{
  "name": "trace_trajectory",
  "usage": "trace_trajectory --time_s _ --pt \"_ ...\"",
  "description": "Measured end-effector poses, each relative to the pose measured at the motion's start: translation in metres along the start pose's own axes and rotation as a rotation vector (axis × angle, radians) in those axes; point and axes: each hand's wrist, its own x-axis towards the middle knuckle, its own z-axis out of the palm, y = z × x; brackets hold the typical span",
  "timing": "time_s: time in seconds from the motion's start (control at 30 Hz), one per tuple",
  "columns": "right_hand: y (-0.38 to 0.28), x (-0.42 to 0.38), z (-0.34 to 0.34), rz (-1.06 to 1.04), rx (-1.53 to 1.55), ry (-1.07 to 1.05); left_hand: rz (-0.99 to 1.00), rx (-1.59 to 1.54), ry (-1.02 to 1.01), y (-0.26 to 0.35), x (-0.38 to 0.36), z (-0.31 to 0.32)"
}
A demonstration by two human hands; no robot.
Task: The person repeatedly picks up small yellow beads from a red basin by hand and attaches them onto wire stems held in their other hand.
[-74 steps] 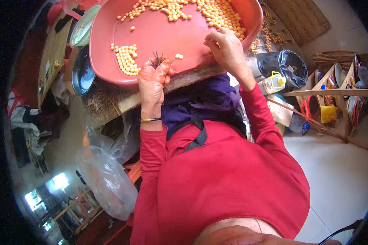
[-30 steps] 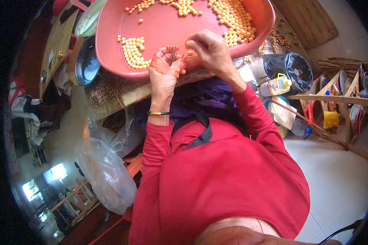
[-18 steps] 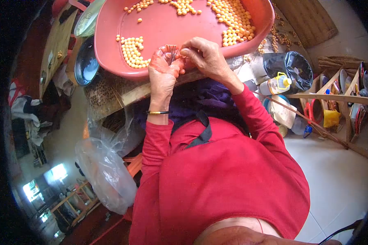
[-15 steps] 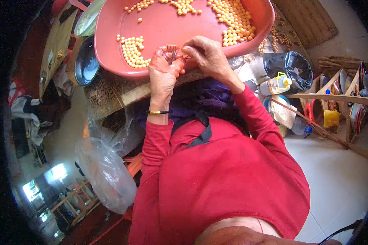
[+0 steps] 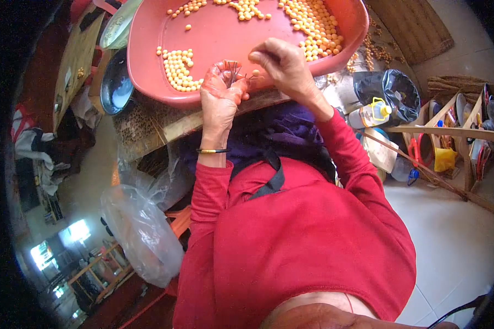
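Note:
A large red basin (image 5: 230, 38) holds groups of small orange balls (image 5: 179, 70) on its floor. By its near rim, my left hand (image 5: 222, 88) is closed on several thin dark sticks (image 5: 233, 72), its fingers stained reddish. A single orange ball (image 5: 256, 72) shows at the end of one stick, to the right of these fingers. My right hand (image 5: 282, 66) is a little further right, apart from the left, with its thumb and fingertips pinched together. Anything between those fingertips is too small to make out.
Right of the basin are a black bag (image 5: 389, 93), a bottle with a yellow cap (image 5: 370, 114) and a wooden rack (image 5: 450, 131). A dark bowl (image 5: 117, 82) stands left of the basin. A clear plastic bag (image 5: 142, 236) hangs at lower left.
My right hand has moved up and right, away from my left hand, uncovering an orange ball by the left fingers. My left hand has barely moved.

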Motion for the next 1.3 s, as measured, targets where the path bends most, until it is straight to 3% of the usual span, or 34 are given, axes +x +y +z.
trace_trajectory --time_s 0.23,0.4,0.57,0.7,1.03,1.2,1.3 --pt "0.015 -0.008 0.013 -0.055 -0.051 -0.071 0.012 -0.009 0.023 0.007 -0.001 0.007" --pt "0.011 -0.014 0.017 0.025 -0.011 -0.133 0.011 -0.057 -0.018 0.003 0.002 0.004" --pt "0.010 -0.022 0.020 0.020 -0.015 -0.068 0.053 -0.046 -0.067 -0.005 0.000 -0.001" --pt "0.013 -0.026 0.028 0.033 0.017 0.050 0.018 -0.123 0.011 -0.004 0.002 0.001" --pt "0.009 -0.027 0.026 0.081 0.023 0.043 -0.075 0.028 0.058 0.011 -0.004 -0.002" --pt "0.010 -0.027 0.026 0.059 0.026 0.017 -0.019 -0.025 0.083 0.001 -0.002 -0.007" --pt "0.011 -0.014 0.007 0.048 -0.085 0.081 -0.050 -0.021 0.062 0.003 -0.002 -0.012"
